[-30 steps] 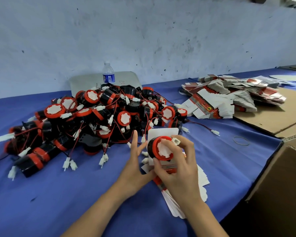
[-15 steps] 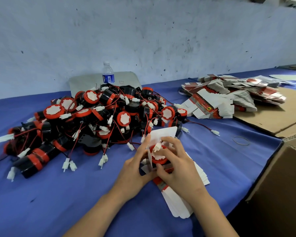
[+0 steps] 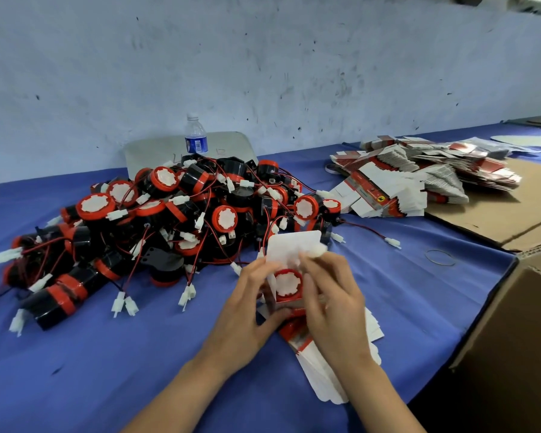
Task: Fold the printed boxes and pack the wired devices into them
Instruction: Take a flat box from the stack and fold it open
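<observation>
Device [image 3: 285, 283] seated in open box [image 3: 289, 251], near centre of table [image 3: 75, 370]. Left hand [image 3: 247, 310] grasping box side; right hand [image 3: 331, 304] pinching lid flap, fingertips blurred. Device heap [image 3: 169, 220] far left, uncountable. Flat-box stack [image 3: 419, 179] far right. One bottle [image 3: 196, 134]. Carton [image 3: 512, 354] cut off right.

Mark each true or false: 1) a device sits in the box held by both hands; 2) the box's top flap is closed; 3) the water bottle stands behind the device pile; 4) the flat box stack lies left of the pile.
1) True: a red-capped device sits in the box held by the left hand and right hand.
2) False: the top flap stands open.
3) True: the water bottle stands behind the device pile.
4) False: the flat box stack lies right of it.
</observation>
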Tool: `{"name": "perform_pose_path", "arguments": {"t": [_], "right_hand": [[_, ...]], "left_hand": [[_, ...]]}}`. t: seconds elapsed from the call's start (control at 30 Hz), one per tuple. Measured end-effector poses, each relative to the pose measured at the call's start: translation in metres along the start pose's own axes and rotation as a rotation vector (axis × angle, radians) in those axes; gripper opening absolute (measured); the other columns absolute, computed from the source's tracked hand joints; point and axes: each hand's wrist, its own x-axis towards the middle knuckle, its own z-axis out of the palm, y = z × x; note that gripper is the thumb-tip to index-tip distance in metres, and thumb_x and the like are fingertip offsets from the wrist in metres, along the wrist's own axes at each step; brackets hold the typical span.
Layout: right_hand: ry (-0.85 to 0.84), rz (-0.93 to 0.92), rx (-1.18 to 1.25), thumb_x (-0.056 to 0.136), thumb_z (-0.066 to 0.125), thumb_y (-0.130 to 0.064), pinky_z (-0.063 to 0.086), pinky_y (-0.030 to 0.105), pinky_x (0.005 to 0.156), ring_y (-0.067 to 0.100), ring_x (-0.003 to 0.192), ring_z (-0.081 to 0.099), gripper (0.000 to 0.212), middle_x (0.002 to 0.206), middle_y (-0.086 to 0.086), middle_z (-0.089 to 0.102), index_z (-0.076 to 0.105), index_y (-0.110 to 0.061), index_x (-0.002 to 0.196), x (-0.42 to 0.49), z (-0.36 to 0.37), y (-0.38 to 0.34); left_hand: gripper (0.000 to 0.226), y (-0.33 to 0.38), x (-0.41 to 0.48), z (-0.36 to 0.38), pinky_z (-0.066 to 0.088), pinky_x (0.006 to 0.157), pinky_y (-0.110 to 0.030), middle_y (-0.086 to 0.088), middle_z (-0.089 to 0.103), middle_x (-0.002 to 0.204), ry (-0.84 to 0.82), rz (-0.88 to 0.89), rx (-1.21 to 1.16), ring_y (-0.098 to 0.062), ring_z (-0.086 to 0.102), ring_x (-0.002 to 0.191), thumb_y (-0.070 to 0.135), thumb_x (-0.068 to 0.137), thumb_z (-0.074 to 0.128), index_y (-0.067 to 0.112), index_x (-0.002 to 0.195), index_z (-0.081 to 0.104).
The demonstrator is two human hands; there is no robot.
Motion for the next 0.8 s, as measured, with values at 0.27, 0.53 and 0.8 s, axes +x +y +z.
{"name": "perform_pose_path", "arguments": {"t": [0.27, 0.53, 0.8], "right_hand": [[0.304, 0.231, 0.163, 0.081, 0.075, -0.005, 0.053, 0.027, 0.071, 0.01, 0.074, 0.063, 0.042, 0.082, -0.011, 0.061, 0.049, -0.037, 0.09, 0.005, -0.01, -0.003], [0.176, 0.185, 0.114, 0.084, 0.071, -0.006, 0.049, 0.012, 0.072, 0.001, 0.081, 0.065, 0.065, 0.089, -0.025, 0.057, 0.04, -0.048, 0.123, 0.005, -0.006, 0.001], [0.221, 0.126, 0.148, 0.089, 0.063, -0.021, 0.058, 0.033, 0.071, 0.007, 0.081, 0.069, 0.037, 0.09, -0.008, 0.066, 0.044, -0.046, 0.108, 0.008, -0.012, 0.009]], "left_hand": [[0.017, 0.013, 0.001, 0.0, 0.055, 0.064, -0.034, 0.01, 0.04, 0.14, 0.101, 0.069, 0.257, 0.001, 0.058, 0.091, 0.041, 0.09, 0.055, 0.025, 0.086, 0.054], [0.014, 0.02, 0.001, 0.004, 0.039, 0.102, -0.053, 0.005, 0.043, 0.137, 0.174, 0.333, 0.464, -0.023, 0.04, 0.132, 0.03, 0.093, 0.057, 0.031, 0.107, 0.06], [0.037, 0.037, -0.002, 0.018, 0.031, 0.077, -0.083, 0.012, 0.071, 0.11, -0.006, 0.144, 0.897, -0.047, 0.054, 0.12, 0.035, 0.072, 0.082, 0.026, 0.107, 0.074]]}}
